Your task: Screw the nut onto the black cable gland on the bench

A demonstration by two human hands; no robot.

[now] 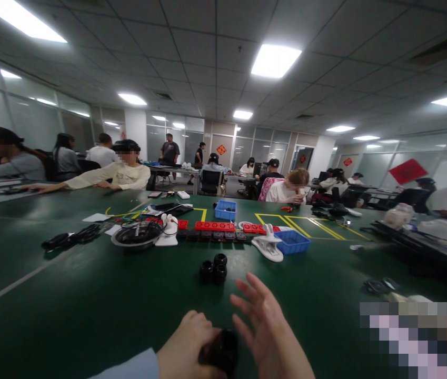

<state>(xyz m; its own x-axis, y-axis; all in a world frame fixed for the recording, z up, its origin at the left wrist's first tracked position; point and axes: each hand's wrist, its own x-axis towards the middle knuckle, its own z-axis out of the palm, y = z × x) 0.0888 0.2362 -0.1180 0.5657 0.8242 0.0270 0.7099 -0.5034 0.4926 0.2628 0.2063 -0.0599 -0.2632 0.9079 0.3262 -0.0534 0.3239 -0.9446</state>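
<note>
My left hand is at the bottom edge of the view, its fingers wrapped round a small black round part. Just to its right, my right hand is raised with its fingers spread and holds nothing. Both hover over the dark green table. A little beyond them, three more small black round parts stand clustered on the table.
Further back lie red terminal strips, two blue bins, a white clip-like tool, a coil of black cable and a black cord. Several people sit at this table and at tables behind.
</note>
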